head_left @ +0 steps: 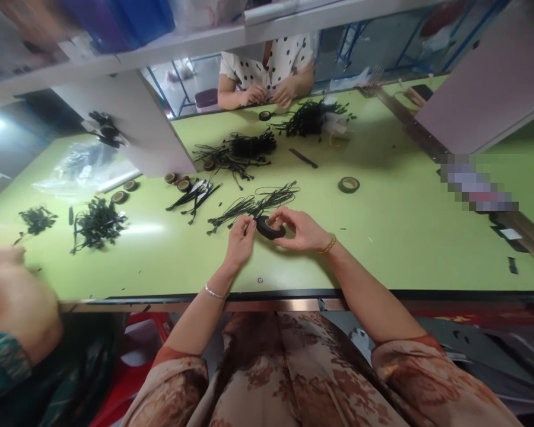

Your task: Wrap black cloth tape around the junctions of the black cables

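My right hand (pixel 300 228) is curled around a black roll of tape (pixel 269 228), held just above the green table (pixel 382 237). My left hand (pixel 240 237) pinches thin black wires (pixel 253 207) beside the roll, fingers pressed together. The wire bundle fans out on the table just beyond both hands.
Several more piles of black wires (pixel 98 222) lie left and further back (pixel 249 145). Tape rolls (pixel 348 184) dot the table. A person in a dotted top (pixel 267 65) works across the table. Another person's arm (pixel 13 296) is at my left. A white partition (pixel 137 124) stands on the table.
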The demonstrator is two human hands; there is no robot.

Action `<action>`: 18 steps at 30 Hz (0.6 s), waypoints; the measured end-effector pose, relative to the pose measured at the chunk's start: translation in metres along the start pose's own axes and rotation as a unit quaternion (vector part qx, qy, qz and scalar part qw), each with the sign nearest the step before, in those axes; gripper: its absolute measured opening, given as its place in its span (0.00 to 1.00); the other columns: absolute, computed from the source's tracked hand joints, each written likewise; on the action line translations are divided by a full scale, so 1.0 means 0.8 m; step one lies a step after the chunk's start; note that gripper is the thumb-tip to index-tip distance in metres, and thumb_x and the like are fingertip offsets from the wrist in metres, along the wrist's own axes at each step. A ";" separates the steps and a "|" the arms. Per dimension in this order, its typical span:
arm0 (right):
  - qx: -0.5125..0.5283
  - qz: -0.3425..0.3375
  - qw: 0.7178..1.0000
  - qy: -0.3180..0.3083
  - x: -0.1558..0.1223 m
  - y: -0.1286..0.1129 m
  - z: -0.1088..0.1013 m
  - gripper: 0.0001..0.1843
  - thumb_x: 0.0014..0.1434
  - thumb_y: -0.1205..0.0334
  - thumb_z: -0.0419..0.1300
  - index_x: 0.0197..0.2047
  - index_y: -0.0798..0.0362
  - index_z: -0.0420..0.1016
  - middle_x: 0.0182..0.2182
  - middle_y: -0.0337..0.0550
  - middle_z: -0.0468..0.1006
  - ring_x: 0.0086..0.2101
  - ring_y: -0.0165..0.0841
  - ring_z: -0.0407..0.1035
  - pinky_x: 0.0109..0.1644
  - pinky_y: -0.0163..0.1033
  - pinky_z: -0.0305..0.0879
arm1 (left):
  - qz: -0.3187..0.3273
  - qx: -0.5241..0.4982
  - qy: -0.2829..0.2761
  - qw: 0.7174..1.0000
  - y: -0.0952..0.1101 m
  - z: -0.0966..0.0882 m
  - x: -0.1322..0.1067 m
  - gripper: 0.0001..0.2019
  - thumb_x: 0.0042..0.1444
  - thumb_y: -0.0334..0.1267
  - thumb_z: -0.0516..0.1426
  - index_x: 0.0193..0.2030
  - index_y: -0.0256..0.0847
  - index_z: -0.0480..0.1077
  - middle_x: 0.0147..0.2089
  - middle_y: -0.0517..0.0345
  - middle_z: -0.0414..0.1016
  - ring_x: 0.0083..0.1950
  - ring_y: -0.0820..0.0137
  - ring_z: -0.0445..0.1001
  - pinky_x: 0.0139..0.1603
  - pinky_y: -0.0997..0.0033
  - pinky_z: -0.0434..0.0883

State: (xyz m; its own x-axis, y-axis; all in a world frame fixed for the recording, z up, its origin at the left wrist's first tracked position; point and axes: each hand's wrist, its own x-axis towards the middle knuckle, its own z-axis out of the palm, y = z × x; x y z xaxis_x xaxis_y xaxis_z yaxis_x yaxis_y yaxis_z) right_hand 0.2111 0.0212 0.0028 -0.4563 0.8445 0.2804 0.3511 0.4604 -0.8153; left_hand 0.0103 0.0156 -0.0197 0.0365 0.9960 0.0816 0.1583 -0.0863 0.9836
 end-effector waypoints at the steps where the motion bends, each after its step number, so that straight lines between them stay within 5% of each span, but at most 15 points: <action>1: -0.010 0.008 1.000 -0.004 0.000 0.000 0.002 0.24 0.46 0.62 0.68 0.47 0.53 0.68 0.33 0.38 0.79 0.23 0.24 0.58 0.29 0.33 0.56 | 0.037 0.050 0.008 0.998 -0.002 0.000 -0.001 0.11 0.61 0.45 0.56 0.33 0.41 0.64 0.26 0.65 0.61 0.27 0.77 0.58 0.30 0.75 0.58; 4: 0.007 0.033 0.999 -0.013 0.001 0.001 0.008 0.22 0.50 0.61 0.66 0.47 0.52 0.67 0.35 0.40 0.82 0.22 0.24 0.58 0.29 0.33 0.56 | 0.119 0.148 0.009 0.982 -0.006 0.000 -0.001 0.08 0.65 0.41 0.51 0.37 0.41 0.64 0.31 0.62 0.66 0.31 0.74 0.63 0.36 0.72 0.63; 9: 0.193 0.093 0.977 0.011 0.006 0.010 0.015 0.24 0.65 0.47 0.54 0.57 0.54 0.64 0.38 0.44 0.82 0.20 0.24 0.56 0.25 0.33 0.52 | 0.267 0.198 0.008 0.943 -0.008 -0.007 0.003 0.08 0.67 0.39 0.49 0.41 0.41 0.66 0.44 0.51 0.72 0.46 0.68 0.70 0.48 0.66 0.68; 13: 0.269 0.144 0.952 0.023 0.010 0.010 0.013 0.33 0.64 0.37 0.51 0.59 0.54 0.67 0.35 0.43 0.80 0.19 0.24 0.55 0.23 0.34 0.51 | 0.367 0.296 0.034 0.881 -0.002 -0.012 0.001 0.07 0.65 0.36 0.52 0.38 0.41 0.69 0.40 0.52 0.72 0.43 0.67 0.69 0.45 0.65 0.67; 18: 0.333 0.179 0.922 0.080 0.012 -0.003 0.012 0.28 0.59 0.40 0.59 0.49 0.55 0.76 0.29 0.40 0.77 0.28 0.29 0.67 0.32 0.36 0.61 | 0.464 0.354 -0.028 0.812 -0.002 -0.010 -0.006 0.08 0.63 0.30 0.52 0.36 0.40 0.71 0.34 0.54 0.72 0.37 0.70 0.67 0.37 0.69 0.64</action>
State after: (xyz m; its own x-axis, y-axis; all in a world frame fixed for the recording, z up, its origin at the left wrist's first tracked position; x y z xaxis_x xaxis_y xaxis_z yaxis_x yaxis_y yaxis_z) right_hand 0.1981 0.0257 0.0022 -0.2631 0.9640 -0.0386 -0.1494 -0.0802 -0.9855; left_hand 0.0019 0.0115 -0.0200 0.5062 0.4942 0.7068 0.5638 -0.8098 0.1625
